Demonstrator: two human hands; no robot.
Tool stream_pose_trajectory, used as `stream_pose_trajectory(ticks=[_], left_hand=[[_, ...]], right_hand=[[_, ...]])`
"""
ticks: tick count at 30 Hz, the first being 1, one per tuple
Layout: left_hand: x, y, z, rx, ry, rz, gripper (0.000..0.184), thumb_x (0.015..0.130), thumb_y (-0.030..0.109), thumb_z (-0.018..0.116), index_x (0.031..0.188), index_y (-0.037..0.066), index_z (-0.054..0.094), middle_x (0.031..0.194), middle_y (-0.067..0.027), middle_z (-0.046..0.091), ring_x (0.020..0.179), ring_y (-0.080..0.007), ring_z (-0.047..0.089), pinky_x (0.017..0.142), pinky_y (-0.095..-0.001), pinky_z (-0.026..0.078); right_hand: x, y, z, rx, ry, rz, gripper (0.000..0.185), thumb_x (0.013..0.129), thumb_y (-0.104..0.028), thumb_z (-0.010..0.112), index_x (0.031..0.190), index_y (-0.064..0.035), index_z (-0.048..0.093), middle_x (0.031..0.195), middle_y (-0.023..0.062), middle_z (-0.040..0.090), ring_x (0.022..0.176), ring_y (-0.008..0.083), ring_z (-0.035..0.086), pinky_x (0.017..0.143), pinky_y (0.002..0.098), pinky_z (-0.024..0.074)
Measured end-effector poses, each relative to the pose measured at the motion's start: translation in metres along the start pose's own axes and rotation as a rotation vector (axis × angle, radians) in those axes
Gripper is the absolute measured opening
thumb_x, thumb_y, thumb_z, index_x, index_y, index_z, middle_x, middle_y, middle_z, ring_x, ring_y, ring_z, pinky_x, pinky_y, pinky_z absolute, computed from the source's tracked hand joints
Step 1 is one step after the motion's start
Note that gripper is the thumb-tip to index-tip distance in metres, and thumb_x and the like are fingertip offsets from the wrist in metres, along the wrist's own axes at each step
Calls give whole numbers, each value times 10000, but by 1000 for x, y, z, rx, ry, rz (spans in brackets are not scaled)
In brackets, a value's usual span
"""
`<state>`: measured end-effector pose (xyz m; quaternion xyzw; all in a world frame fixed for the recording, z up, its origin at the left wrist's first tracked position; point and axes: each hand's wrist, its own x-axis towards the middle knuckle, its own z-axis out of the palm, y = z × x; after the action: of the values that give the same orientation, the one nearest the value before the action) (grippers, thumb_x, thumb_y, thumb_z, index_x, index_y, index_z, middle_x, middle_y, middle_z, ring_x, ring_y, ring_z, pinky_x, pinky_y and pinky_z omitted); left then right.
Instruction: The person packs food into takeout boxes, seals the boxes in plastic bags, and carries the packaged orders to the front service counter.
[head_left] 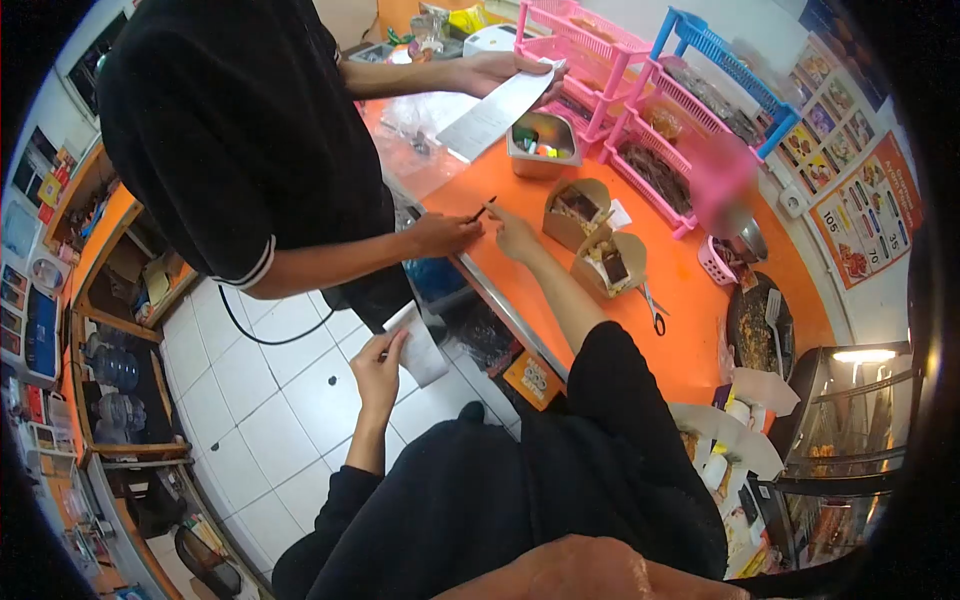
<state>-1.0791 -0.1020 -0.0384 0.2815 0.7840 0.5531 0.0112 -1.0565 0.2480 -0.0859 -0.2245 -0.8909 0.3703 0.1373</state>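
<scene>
My left hand is closed on a white paper slip, pinched at its edge above the tiled floor. Over the orange counter, my right hand reaches out with its index finger stretched to the end of a dark pen. Whether the finger touches the pen is hard to make out. A co-worker's hand holds the pen's other end. The co-worker's other hand holds a long printed paper. Two open cardboard food boxes stand beside my right forearm.
Scissors lie right of the boxes. Behind are a metal container, pink baskets and a blue rack. A mortar with a spatula and a lit display case are at right. The co-worker stands at left.
</scene>
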Motion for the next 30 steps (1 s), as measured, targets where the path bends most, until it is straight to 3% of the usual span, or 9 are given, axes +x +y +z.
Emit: stream_pose_trajectory(ticks=[5,8,11,13,20,21,23,27,30], left_hand=[[0,3,21,-65,-94,1,129,847,115,692,869,-12,701,654,-86,595,558,-104,496,518,-250,384],[1,15,42,-118,-140,29,137,841,134,704,862,-1,702,673,-86,614,562,-97,519,513,-250,406],[2,38,62,-254,-130,-35,206,852,137,703,936,-8,583,728,-79,650,566,-88,541,496,-250,419],[5,42,70,-300,-134,-29,244,868,109,685,970,6,489,754,-72,646,576,-81,517,501,-239,409],[15,36,81,-198,-289,130,116,869,65,665,942,1,601,808,-62,635,625,-55,485,531,-211,391],[16,36,80,-219,-360,28,98,892,59,635,974,13,607,852,-43,649,785,-72,591,679,-212,467],[19,31,87,-288,-422,-84,94,887,52,639,966,13,607,894,-39,649,810,-79,595,685,-216,471],[27,46,112,-494,-592,-135,291,811,67,727,1051,20,570,931,-67,643,834,-117,627,684,-246,506],[38,15,167,-529,-684,-116,448,751,43,771,1126,49,525,968,-98,631,823,-120,636,658,-248,514]], right_hand=[[-3,-29,-15,171,-109,171,698,801,101,412,1429,-204,393,1329,198,510,1202,290,532,969,356,439],[14,-1,3,-21,-15,-48,723,783,114,417,1434,-197,382,1352,197,489,1230,305,504,987,369,426],[12,-1,1,-88,-7,30,733,768,119,428,1432,-189,384,1313,189,510,1208,325,505,986,381,424],[8,-4,4,-37,67,-16,722,762,125,430,1416,-180,406,1263,189,525,1167,341,518,973,386,428],[-13,-26,-13,54,484,-117,659,717,146,430,1307,-131,526,1151,179,548,1098,357,527,941,397,429],[-19,-31,-20,49,591,-159,652,707,148,428,1290,-122,537,1141,175,550,1086,356,530,936,401,431],[-34,-41,-43,34,807,-245,639,687,152,424,1256,-104,558,1122,166,553,1063,352,537,927,409,435],[-92,-63,-82,-31,1080,-187,239,877,-2,536,1112,-30,574,996,116,556,905,222,585,768,347,486],[-143,-36,-66,352,939,-50,138,953,-168,549,954,-31,533,841,36,505,695,102,499,644,257,432]])
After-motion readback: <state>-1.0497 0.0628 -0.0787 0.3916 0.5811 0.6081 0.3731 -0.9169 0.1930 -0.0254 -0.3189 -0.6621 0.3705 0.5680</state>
